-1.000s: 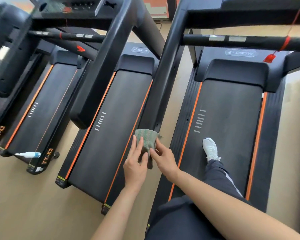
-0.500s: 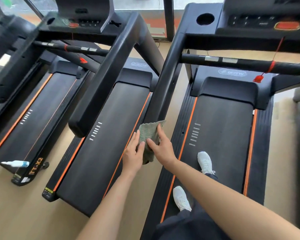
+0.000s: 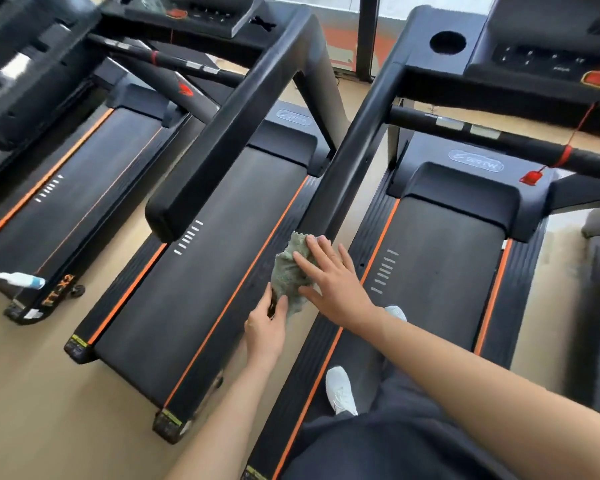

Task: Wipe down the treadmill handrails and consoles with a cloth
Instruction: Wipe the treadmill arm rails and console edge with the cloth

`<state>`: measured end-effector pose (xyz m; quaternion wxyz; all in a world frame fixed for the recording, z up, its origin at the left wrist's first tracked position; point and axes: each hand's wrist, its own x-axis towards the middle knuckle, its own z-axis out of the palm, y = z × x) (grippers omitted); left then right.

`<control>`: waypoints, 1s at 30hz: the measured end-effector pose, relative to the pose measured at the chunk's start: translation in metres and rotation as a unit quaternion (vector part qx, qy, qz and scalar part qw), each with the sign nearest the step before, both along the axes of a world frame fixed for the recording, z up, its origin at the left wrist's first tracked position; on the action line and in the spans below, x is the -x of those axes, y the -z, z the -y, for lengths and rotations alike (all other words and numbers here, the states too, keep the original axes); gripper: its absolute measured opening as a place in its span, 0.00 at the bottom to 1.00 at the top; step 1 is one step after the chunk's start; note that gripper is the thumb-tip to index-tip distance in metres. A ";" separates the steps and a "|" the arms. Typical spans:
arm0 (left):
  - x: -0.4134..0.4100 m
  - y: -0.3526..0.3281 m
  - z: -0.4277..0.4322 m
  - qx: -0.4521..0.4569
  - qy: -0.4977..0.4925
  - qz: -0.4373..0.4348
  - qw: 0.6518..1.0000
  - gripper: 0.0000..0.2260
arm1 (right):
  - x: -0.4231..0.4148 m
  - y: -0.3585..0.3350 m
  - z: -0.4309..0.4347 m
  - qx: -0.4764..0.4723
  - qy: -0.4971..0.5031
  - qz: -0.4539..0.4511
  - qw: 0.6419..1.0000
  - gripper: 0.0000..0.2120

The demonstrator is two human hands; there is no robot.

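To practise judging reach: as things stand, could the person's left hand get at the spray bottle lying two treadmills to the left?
Probably not without stepping across: the left hand pinches the cloth, and the neighbouring treadmill lies wholly between it and the spray bottle.

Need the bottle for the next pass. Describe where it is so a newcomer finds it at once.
From the treadmill the person stands on, count two treadmills left. At the rear end of that deck, beside the orange TT-X2 lettering, the bottle lies on its side. It is the only white-and-blue thing against the black decks.
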<state>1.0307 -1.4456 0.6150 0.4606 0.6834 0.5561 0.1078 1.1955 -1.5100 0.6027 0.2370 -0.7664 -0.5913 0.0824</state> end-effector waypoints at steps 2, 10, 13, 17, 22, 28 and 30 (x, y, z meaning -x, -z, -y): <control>0.002 0.000 0.005 0.020 -0.017 0.025 0.999 0.22 | -0.011 -0.008 -0.008 0.013 -0.051 0.055 0.997 0.32; 0.006 0.010 -0.002 0.225 -0.102 0.126 0.961 0.15 | -0.028 -0.047 -0.068 0.176 -0.255 0.121 0.943 0.29; 0.009 0.005 -0.018 0.245 -0.133 0.119 0.953 0.19 | -0.033 -0.051 -0.095 0.243 -0.318 0.133 0.907 0.22; 0.000 -0.005 -0.033 0.163 -0.133 0.164 0.964 0.16 | -0.049 -0.064 -0.120 0.241 -0.372 0.092 0.892 0.21; -0.018 -0.004 -0.021 0.119 -0.156 0.174 0.965 0.19 | -0.068 -0.054 -0.129 0.241 -0.464 -0.023 0.852 0.14; -0.038 -0.013 -0.001 0.091 -0.240 0.189 0.948 0.15 | -0.080 -0.064 -0.158 0.328 -0.488 0.025 0.808 0.18; -0.044 -0.013 0.001 0.093 -0.258 0.188 0.943 0.15 | -0.085 -0.065 -0.169 0.360 -0.495 0.023 0.791 0.18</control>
